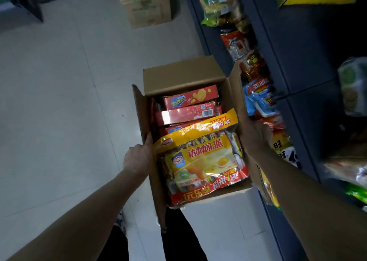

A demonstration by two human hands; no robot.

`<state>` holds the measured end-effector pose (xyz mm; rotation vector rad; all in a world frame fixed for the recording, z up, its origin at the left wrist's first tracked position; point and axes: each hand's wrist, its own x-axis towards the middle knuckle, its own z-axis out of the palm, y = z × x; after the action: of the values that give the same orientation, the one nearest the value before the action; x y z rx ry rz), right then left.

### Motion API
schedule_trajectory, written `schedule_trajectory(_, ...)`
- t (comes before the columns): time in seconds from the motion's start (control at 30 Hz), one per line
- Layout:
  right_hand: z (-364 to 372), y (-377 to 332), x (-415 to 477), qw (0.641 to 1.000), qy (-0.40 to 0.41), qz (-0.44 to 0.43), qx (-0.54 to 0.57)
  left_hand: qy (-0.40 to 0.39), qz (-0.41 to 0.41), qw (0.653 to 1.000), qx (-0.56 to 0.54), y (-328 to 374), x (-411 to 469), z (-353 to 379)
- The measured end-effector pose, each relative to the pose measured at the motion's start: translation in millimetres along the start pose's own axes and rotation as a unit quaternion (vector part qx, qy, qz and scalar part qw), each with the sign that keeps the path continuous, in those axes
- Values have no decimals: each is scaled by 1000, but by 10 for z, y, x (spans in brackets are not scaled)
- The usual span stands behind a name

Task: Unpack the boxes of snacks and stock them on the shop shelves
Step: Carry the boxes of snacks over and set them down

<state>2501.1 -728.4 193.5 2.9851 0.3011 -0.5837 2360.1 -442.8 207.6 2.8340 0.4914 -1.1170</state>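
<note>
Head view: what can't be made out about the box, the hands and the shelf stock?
All in the head view:
Left hand grip: fingertips hidden between the cardboard box wall and the yellow bag.
Right hand grip: fingers hidden behind the box's right flap, blurred.
Box's lower layers: covered by the yellow bag and red boxes.
Shelf packets: motion-blurred, labels unreadable.
Far carton: cut off by the top edge.
</note>
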Motion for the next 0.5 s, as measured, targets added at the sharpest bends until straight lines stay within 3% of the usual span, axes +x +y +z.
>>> schedule_trajectory(0.3, -71, 17, -56, 999, -18, 24, -22, -29, 22, 999, 8, -50, 51, -144)
schedule_trajectory(0.5, -559, -32, -393, 998, -16, 58, -32, 43, 109, 992, 48, -81, -129, -658)
